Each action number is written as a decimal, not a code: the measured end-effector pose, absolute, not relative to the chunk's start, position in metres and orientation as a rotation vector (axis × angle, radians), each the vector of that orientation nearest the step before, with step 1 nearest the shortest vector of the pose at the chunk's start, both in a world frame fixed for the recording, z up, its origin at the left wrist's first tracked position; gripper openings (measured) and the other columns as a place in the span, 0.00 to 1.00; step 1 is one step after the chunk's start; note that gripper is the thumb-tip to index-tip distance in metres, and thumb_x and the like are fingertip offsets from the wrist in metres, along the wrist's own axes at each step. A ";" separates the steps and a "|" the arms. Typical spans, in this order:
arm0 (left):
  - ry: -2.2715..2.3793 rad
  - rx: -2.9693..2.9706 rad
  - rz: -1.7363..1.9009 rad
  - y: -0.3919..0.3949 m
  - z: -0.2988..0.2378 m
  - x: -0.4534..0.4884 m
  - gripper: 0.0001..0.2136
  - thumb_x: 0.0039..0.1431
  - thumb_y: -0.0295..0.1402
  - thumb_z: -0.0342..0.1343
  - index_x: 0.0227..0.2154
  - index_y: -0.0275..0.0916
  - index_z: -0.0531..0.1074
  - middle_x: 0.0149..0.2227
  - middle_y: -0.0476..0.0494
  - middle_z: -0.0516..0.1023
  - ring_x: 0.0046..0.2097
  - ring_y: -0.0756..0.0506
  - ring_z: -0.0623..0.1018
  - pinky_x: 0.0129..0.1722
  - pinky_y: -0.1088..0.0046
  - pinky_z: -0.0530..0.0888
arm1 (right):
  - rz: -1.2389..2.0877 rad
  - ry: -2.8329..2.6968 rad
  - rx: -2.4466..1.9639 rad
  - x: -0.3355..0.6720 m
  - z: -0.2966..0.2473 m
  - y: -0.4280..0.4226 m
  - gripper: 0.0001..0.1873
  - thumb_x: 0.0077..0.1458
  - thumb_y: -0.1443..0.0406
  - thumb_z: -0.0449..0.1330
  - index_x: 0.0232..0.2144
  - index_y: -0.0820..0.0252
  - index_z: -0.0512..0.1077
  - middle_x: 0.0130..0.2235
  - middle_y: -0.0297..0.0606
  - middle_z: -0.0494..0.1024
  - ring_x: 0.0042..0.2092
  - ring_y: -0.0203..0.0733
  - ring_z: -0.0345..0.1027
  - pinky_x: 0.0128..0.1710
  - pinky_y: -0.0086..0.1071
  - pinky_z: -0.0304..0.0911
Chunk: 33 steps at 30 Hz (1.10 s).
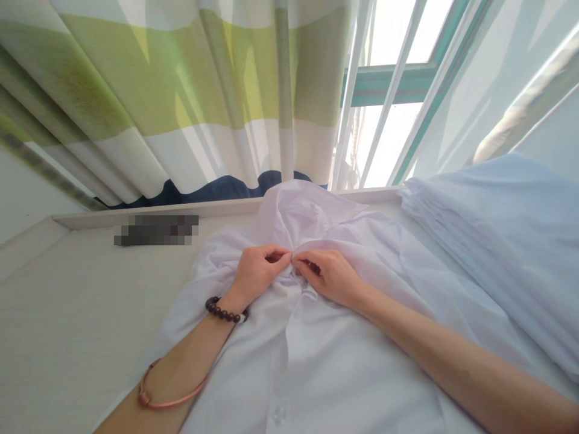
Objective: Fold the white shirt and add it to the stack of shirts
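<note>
A white button-up shirt (253, 355) lies spread in front of me, its collar end bunched up toward the window. My left hand (262, 268), with a dark bead bracelet at the wrist, pinches the shirt near the collar. Thumb and forefinger are pressed together there. My right hand (328, 274) pinches the cloth right beside it, the two sets of fingertips nearly touching. What exactly sits between the fingertips, cloth edge or button, is too small to make out. Lower on the placket a button (279, 415) shows.
A stack of folded white cloth (497, 241) lies at the right. On the pale surface (67, 325) at the left, a dark blurred-out object (156, 230) rests near the back ledge. Behind hang a green and white curtain (217, 78) and a window frame (389, 84).
</note>
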<state>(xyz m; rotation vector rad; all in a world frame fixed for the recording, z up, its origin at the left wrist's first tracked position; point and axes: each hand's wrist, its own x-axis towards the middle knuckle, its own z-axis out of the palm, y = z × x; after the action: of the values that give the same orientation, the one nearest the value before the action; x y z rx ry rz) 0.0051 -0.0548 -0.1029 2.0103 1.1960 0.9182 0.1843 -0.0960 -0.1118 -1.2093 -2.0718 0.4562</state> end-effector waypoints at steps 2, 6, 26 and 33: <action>1.147 2.012 0.889 -0.053 -0.104 0.004 0.09 0.54 0.38 0.59 0.31 0.38 0.80 0.32 0.48 0.83 0.35 0.45 0.81 0.37 0.75 0.76 | 0.512 -1.994 -1.185 0.185 -0.112 -0.095 0.08 0.58 0.68 0.53 0.31 0.59 0.72 0.29 0.33 0.78 0.29 0.34 0.68 0.31 0.26 0.60; 1.058 2.001 0.837 -0.051 -0.105 0.003 0.11 0.56 0.40 0.58 0.33 0.40 0.80 0.35 0.48 0.83 0.38 0.45 0.80 0.40 0.74 0.75 | 0.656 -1.742 -1.268 0.184 -0.110 -0.093 0.05 0.55 0.67 0.54 0.30 0.59 0.70 0.25 0.31 0.75 0.25 0.33 0.67 0.28 0.25 0.61; 1.008 2.069 0.877 -0.056 -0.097 0.004 0.07 0.55 0.36 0.55 0.29 0.38 0.74 0.31 0.47 0.79 0.34 0.48 0.76 0.35 0.75 0.73 | 1.031 -1.679 -1.243 0.190 -0.105 -0.089 0.08 0.53 0.62 0.59 0.28 0.62 0.73 0.25 0.34 0.76 0.26 0.34 0.69 0.24 0.25 0.62; 1.080 2.126 0.812 -0.057 -0.099 0.008 0.09 0.57 0.36 0.52 0.28 0.37 0.73 0.28 0.48 0.77 0.32 0.48 0.75 0.32 0.75 0.70 | 1.148 -1.738 -1.179 0.195 -0.099 -0.087 0.07 0.54 0.63 0.59 0.27 0.59 0.74 0.24 0.31 0.75 0.25 0.34 0.67 0.25 0.26 0.61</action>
<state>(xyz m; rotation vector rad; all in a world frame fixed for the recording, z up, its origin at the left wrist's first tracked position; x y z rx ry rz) 0.0080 -0.0568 -0.0993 2.1265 1.0798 0.8119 0.1951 -0.0875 -0.0995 -1.1788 -1.7384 1.1479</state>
